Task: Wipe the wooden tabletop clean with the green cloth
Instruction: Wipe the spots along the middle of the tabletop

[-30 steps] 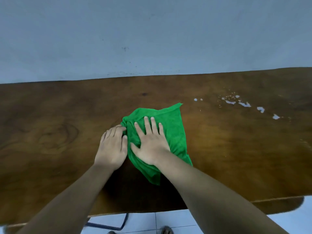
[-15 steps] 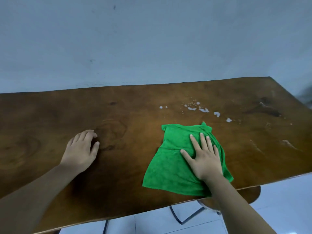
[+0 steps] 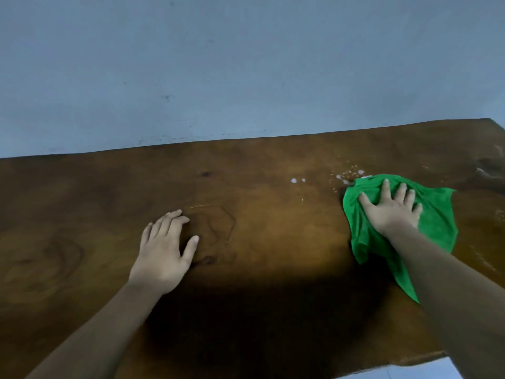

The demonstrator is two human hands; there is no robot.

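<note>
Mid-wipe: the right hand [image 3: 390, 212], fingers spread flat, presses the green cloth [image 3: 437, 222] near the table's [image 3: 259, 214] far right corner, touching white droplets [image 3: 347, 176]. Left hand [image 3: 164, 250] rests flat, empty. Next, sweep over the droplets.

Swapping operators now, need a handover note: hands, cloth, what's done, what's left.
Left hand: flat on the bare wooden tabletop, holding nothing.
Right hand: open, palm pressing the green cloth onto the table's right side.
Done: the cloth's far edge has reached the white spill.
Left: white droplets to the cloth's left, splatter along its far edge, and pale smears near the right corner. Wipe those next.
</note>
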